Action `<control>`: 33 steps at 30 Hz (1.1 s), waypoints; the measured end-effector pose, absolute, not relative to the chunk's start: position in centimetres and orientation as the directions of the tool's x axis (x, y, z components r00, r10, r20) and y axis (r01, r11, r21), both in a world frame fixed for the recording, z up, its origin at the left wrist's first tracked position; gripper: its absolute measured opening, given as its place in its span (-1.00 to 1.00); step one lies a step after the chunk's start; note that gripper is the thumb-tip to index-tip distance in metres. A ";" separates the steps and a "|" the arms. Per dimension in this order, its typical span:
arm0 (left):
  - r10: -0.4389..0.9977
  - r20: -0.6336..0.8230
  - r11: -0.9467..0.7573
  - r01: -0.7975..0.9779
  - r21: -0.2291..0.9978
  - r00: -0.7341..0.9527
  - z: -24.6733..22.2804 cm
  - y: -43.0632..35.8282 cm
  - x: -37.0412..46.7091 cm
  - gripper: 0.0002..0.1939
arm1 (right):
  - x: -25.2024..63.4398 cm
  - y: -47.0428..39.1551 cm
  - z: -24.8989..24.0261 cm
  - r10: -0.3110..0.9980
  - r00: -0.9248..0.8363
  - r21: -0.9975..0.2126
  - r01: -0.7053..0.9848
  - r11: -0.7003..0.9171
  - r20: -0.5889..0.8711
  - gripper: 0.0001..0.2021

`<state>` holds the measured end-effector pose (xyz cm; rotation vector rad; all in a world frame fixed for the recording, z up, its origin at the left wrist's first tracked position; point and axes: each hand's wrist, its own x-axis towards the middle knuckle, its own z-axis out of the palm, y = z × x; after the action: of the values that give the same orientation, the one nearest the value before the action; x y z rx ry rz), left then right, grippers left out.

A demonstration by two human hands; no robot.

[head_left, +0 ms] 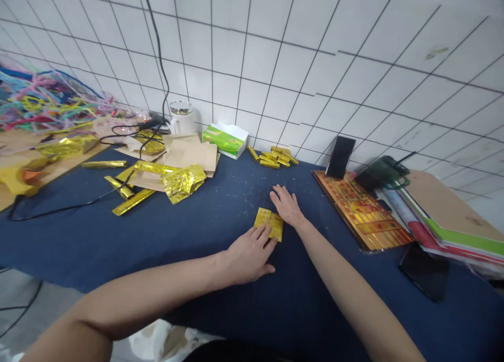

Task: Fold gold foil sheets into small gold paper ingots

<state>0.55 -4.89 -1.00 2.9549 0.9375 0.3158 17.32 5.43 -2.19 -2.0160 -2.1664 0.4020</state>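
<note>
A small flat piece of gold foil paper (277,225) lies on the dark blue table cover. My left hand (250,253) rests on its near left part, fingers stretched out and pressing down on the foil. Just beyond its upper right edge, my right hand (287,205) lies flat on the cloth with the fingers spread, holding nothing. Near the wall sits a small pile of rolled gold foil tubes (275,156).
To the left are crumpled gold foil (183,182), brown paper (191,151), a yellow glue gun (18,179) with its cord, and a white mug (182,121). A green tissue pack (225,139) stands by the tiled wall. Rightward are a phone (340,157), a red-gold box (366,215) and stacked papers (452,215).
</note>
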 end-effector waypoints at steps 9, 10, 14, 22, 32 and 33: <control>0.572 0.208 -0.820 0.555 0.139 0.794 -0.8 -5.0 0.6 -0.38 | 16.0 4.9 -2.6 0.987 -0.153 -0.105 0.984 0.147 -0.051 -0.24; 0.571 0.210 -0.821 0.546 0.167 0.794 -0.7 -4.9 0.5 -0.39 | 16.0 4.8 -2.7 0.987 -0.154 -0.104 0.983 0.148 -0.046 -0.24; 0.664 0.199 -0.715 0.533 0.453 0.721 0.3 -3.1 -0.1 -0.64 | 16.0 4.8 -2.8 0.988 -0.152 -0.118 0.982 0.147 -0.032 -0.23; 0.926 -0.237 0.027 0.575 0.817 0.293 0.4 3.5 -0.1 -0.83 | 16.1 4.8 -3.2 0.986 -0.162 -0.149 0.975 0.167 0.044 -0.29; 0.957 -0.216 0.012 0.716 0.698 0.195 0.4 3.5 1.5 -0.71 | 15.9 4.6 -3.4 0.981 -0.165 -0.186 0.966 0.181 0.099 -0.26; 0.967 -0.175 -0.023 0.751 0.660 0.184 0.3 3.2 1.7 -0.70 | 15.9 4.6 -3.4 0.981 -0.166 -0.186 0.966 0.182 0.099 -0.27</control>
<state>1.73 3.23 0.32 1.8221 1.6158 0.4328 15.92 4.59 -3.39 -1.8885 -2.2566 0.1170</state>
